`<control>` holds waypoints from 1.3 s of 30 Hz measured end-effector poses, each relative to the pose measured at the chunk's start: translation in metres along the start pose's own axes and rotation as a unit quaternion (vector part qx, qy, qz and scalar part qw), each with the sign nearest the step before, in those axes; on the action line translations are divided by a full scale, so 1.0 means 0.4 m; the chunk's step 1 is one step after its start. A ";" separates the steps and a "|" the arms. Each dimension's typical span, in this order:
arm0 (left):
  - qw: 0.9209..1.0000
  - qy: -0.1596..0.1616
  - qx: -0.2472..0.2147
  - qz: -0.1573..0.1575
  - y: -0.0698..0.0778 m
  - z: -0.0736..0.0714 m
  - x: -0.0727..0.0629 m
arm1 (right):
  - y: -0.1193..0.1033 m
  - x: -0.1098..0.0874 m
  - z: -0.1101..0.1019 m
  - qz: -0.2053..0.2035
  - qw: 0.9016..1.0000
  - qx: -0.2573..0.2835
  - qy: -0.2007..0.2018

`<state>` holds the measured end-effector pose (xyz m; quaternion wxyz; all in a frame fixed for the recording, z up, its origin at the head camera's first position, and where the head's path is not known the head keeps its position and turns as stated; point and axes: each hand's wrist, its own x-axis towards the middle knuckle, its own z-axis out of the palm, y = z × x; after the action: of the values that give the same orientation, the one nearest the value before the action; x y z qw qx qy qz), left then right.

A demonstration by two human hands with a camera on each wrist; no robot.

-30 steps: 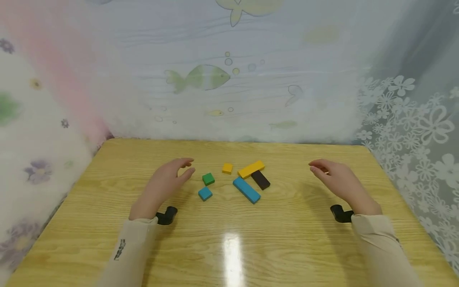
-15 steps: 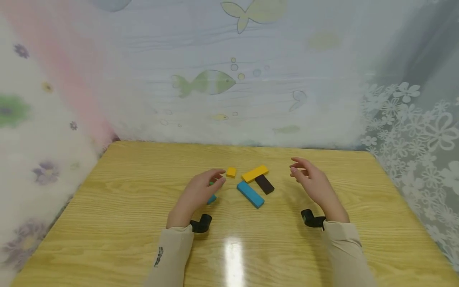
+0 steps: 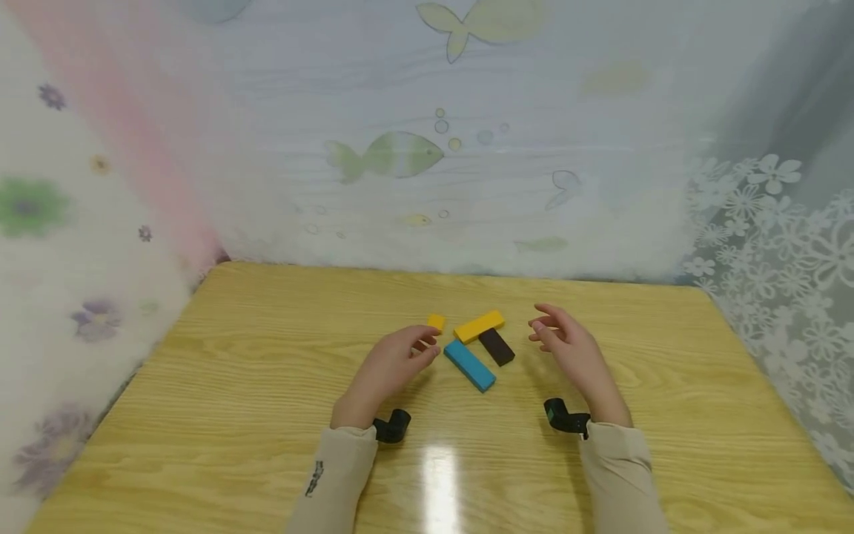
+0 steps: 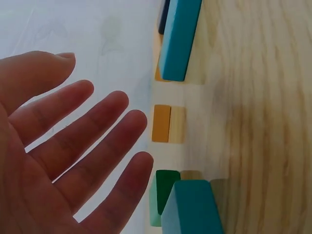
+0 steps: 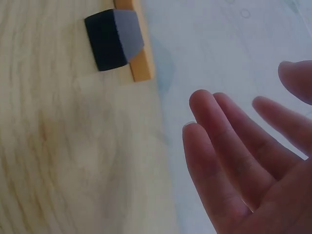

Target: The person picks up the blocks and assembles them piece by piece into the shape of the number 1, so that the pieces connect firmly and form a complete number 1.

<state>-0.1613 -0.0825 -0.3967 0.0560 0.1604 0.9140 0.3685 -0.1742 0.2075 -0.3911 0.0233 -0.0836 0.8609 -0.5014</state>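
Note:
My left hand (image 3: 394, 363) hovers over the table with relaxed fingers and holds nothing. Its fingertips are nearest the small yellow block (image 3: 437, 322) and the long blue block (image 3: 470, 366). In the head view it hides the small green block (image 4: 167, 192) and the small blue block (image 4: 195, 207), which the left wrist view shows. My right hand (image 3: 577, 352) is raised right of the group, fingers loosely bent, holding nothing. Closest to it lies the black block (image 3: 497, 347), touching or nearly touching the long yellow block (image 3: 479, 326).
The blocks lie on a wood-grain table (image 3: 240, 371). Behind it hangs a pale curtain (image 3: 400, 200) with printed fish. Flowered cloth (image 3: 93, 319) borders the left side, and a white floral curtain (image 3: 774, 230) the right.
Both hands have moved inward toward the blocks, the left one rightward and the right one leftward. The left hand now covers the small green and blue blocks in the head view.

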 end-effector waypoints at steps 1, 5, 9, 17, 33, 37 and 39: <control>1.000 0.001 0.003 0.000 0.001 0.001 -0.001 | 0.001 0.000 0.004 0.002 1.000 0.003 -0.002; 1.000 0.000 0.013 -0.002 0.006 0.006 -0.003 | 0.007 -0.001 0.017 0.017 1.000 0.008 -0.012; 1.000 -0.002 0.030 -0.009 0.010 0.011 -0.004 | 0.014 0.003 0.029 0.033 0.999 -0.003 -0.034; 0.998 -0.030 0.060 0.013 0.014 0.020 0.000 | 0.008 0.014 0.059 0.052 0.993 -0.076 -0.069; 0.982 -0.061 0.173 0.043 0.034 0.075 0.019 | -0.001 0.014 0.102 0.020 0.978 -0.185 -0.094; 0.977 -0.059 0.199 0.052 0.033 0.084 0.014 | 0.002 0.014 0.111 0.019 0.976 -0.193 -0.098; 0.976 -0.053 0.205 0.058 0.031 0.088 0.011 | 0.001 0.014 0.115 0.021 0.976 -0.191 -0.101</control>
<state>-0.1545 -0.0497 -0.4135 0.0491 0.2409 0.9548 0.1672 -0.1740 0.1673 -0.4140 0.1044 -0.1190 0.9354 -0.3162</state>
